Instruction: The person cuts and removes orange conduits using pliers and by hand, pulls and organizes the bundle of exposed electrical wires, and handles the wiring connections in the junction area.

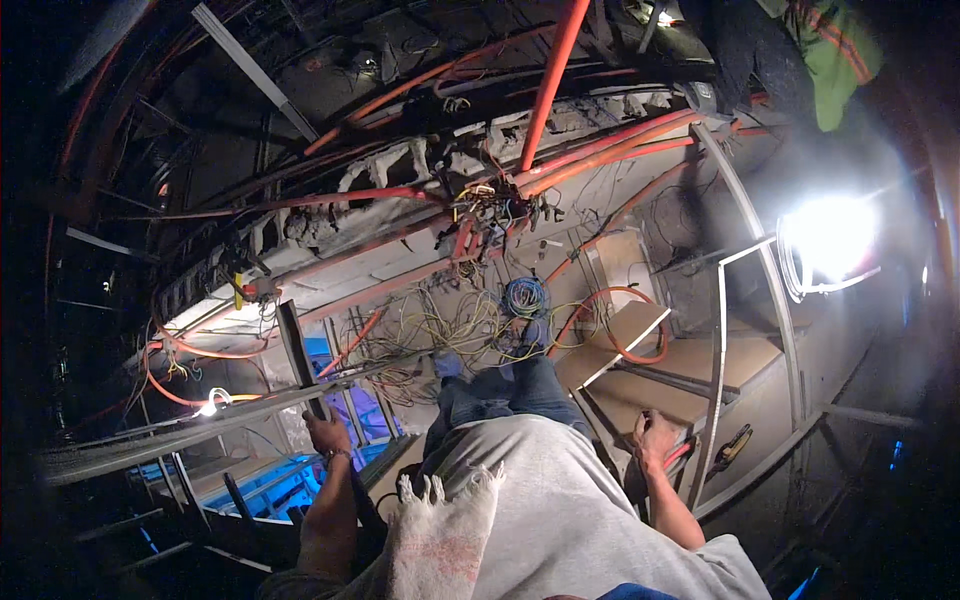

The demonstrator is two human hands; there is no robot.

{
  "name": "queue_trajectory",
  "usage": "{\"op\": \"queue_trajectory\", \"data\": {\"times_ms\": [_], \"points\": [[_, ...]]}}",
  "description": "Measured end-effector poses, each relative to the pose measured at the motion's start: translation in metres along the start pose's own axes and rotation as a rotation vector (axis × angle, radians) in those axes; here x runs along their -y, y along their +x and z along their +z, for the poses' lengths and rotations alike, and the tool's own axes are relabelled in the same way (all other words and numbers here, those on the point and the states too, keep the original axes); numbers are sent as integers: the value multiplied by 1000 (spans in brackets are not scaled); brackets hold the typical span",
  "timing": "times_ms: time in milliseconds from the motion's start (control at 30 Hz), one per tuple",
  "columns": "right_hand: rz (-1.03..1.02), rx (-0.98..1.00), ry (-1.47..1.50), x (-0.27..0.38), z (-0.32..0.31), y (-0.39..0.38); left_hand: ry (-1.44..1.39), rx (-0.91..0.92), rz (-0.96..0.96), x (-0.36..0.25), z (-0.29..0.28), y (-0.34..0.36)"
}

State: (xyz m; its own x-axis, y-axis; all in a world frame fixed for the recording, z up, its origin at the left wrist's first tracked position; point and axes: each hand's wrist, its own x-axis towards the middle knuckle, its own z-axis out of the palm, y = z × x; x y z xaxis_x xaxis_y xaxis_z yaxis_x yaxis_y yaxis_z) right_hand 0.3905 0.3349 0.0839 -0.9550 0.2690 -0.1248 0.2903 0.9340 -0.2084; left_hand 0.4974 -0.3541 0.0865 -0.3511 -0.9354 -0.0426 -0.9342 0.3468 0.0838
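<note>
My left hand (pixel 328 436) is closed around the lower end of a dark metal channel (pixel 297 350), which stands up and away from me, slightly tilted. A long pale rail crosses just beside that hand. On the right, my right hand (pixel 655 438) has its fingers curled over the edge of the brown boards; what it grips, if anything, is hidden. Close to its wrist lies a red-handled tool (pixel 682 453), partly covered. A yellow-and-black hand tool (pixel 735 446) rests a little farther right.
Loose wires (pixel 440 325) and a blue cable coil (pixel 524 297) lie by my feet. Orange conduits (pixel 610 155) run across a ledge ahead. A glaring work lamp (pixel 830 240) stands at right beside a metal frame (pixel 722 350). A person in a green vest (pixel 835 60) is at far right.
</note>
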Motion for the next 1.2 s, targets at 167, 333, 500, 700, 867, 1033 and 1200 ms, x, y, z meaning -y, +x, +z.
{"op": "queue_trajectory", "data": {"times_ms": [167, 333, 500, 700, 867, 1033, 1200], "points": [[77, 37, -23, 11, -10, -2, -31, -53, 41, 3, 5, 2], [-7, -101, 32, 0, -4, -1, -28, -73, 67, -17, -16, -10], [95, 45, 53, -7, 3, 1, -50, 8, -14, -8, -12, -4], [102, 35, 82, -21, 13, 1, -3, -56, 8, 5, 10, 4], [63, -8, 27, -14, 8, -1, -29, -11, -10, 6, 11, 4], [55, 4, -48, 2, -7, -1, -4, -93, 78, 4, 10, 3], [57, 30, -4, 3, -7, 0, -31, -131, 53, 8, 12, 1]]}}
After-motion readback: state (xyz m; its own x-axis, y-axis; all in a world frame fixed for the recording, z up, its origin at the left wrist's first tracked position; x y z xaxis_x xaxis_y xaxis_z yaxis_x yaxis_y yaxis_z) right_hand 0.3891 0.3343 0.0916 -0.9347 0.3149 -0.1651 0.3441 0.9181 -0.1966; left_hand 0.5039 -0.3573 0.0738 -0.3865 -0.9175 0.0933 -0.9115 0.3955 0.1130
